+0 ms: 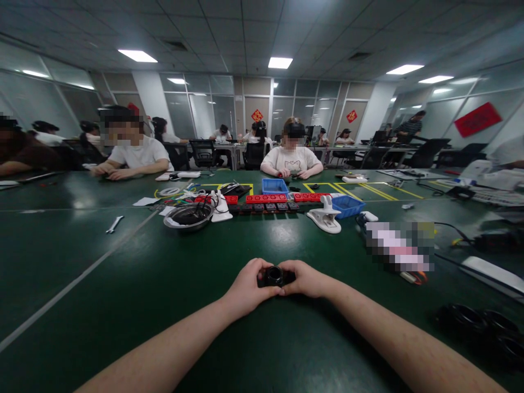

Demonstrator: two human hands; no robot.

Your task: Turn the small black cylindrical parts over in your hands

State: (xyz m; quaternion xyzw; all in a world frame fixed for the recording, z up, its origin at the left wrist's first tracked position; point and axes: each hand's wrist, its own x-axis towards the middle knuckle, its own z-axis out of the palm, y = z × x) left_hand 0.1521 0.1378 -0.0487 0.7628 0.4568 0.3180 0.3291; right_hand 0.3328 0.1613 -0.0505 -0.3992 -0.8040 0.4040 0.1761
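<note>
A small black ring-shaped part (274, 275), with a round opening facing up, sits between both hands just above or on the green table; whether it touches the surface I cannot tell. My left hand (250, 285) grips it from the left, thumb along its near side. From the right, my right hand (305, 278) closes on the same part, and the two thumbs nearly meet in front of it. Its lower portion is partly hidden by the fingers. Several larger-looking black rings (483, 327) lie at the right edge of the table.
Across the green table (184, 338) stand a metal bowl (189, 218), red and black power strips (266, 199), blue bins (347, 206) and a white clamp base (326, 218). A wrench (115, 224) lies left. Facing me sits a person (291, 155); another person (135, 150) sits left.
</note>
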